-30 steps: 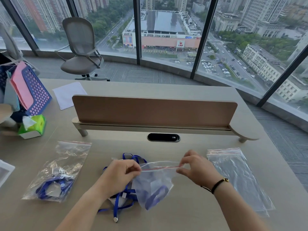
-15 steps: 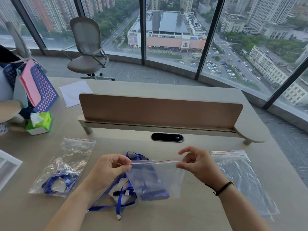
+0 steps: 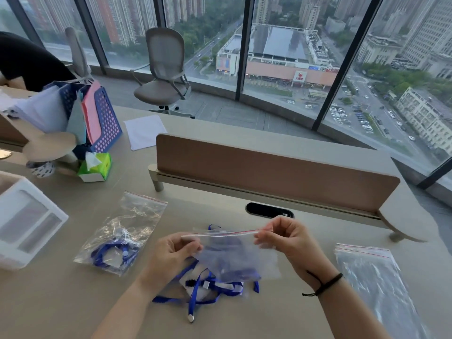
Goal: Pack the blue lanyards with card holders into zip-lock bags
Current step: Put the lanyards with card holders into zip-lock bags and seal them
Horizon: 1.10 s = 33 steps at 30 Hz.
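Observation:
A clear zip-lock bag (image 3: 237,255) with a blue lanyard inside hangs just above the desk, stretched flat between both hands. My left hand (image 3: 171,253) pinches the left end of its red-lined top strip. My right hand (image 3: 286,238) pinches the right end. Under the bag lies a loose blue lanyard with a card holder (image 3: 203,289), its strap trailing toward the front edge. To the left, a packed bag (image 3: 122,233) holds another blue lanyard. At the right lies a pile of empty zip-lock bags (image 3: 374,285).
A low wooden divider (image 3: 269,172) crosses the desk behind the hands. A white plastic box (image 3: 27,221) stands at the left edge. Behind it are a green tissue pack (image 3: 96,166), a blue file basket (image 3: 102,126) and a white sheet (image 3: 145,130). An office chair (image 3: 163,72) stands by the window.
The bag's mouth, gaping a second ago, is now pulled straight and flat between both hands. The view has swung left, bringing the white box into sight.

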{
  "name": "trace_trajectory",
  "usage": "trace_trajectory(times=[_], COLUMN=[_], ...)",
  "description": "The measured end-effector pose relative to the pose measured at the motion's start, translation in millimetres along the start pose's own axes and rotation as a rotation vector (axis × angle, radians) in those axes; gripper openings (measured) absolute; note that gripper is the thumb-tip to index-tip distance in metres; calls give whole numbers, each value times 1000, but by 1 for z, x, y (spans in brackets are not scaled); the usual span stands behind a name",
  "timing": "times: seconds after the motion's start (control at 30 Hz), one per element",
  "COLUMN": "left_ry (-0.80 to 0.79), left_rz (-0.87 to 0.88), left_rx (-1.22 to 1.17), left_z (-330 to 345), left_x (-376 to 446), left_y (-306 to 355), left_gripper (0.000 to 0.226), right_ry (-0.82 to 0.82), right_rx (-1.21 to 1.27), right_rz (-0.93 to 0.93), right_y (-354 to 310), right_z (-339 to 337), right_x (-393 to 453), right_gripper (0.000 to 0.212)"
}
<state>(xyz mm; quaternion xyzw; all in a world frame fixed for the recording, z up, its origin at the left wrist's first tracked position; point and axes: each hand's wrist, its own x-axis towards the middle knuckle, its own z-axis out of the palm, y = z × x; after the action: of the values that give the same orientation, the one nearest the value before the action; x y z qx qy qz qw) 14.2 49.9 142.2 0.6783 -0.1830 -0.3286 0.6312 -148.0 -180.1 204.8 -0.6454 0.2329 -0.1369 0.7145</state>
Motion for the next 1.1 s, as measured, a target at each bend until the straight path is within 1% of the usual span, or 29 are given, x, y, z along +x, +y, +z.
trace_trajectory(times=[0.1, 0.2, 0.27, 0.3, 0.4, 0.6, 0.73, 0.87, 1.0, 1.1], left_ry=[158, 225, 249, 273, 342, 497, 547, 569, 529, 487], left_rz=[74, 65, 70, 77, 81, 88, 99, 88, 54, 28], left_rx=[-16, -80, -120, -96, -33, 42, 121, 140, 173, 237], left_z=[-27, -60, -80, -94, -138, -229, -282, -317, -338, -350], left_x=[-4, -7, -6, -7, -9, -7, 1, 9, 32, 60], left_y=[0, 3, 3, 3, 3, 2, 0, 1, 0, -5], left_gripper=[13, 10, 18, 20, 13, 11, 10, 10, 12, 13], right_ry=[-27, -81, -117, -140, -190, -314, -379, -430, -373, -307], right_rx=[-81, -202, -251, -250, -224, -282, -316, -324, -272, -297], right_rz=[4, 25, 34, 36, 52, 75, 73, 68, 105, 122], right_y=[4, 9, 10, 11, 14, 29, 39, 44, 45, 49], right_z=[16, 38, 52, 64, 107, 201, 252, 284, 301, 311], right_x=[10, 23, 29, 35, 52, 88, 107, 124, 148, 174], right_gripper=[11, 10, 11, 10, 8, 9, 10, 10, 10, 9])
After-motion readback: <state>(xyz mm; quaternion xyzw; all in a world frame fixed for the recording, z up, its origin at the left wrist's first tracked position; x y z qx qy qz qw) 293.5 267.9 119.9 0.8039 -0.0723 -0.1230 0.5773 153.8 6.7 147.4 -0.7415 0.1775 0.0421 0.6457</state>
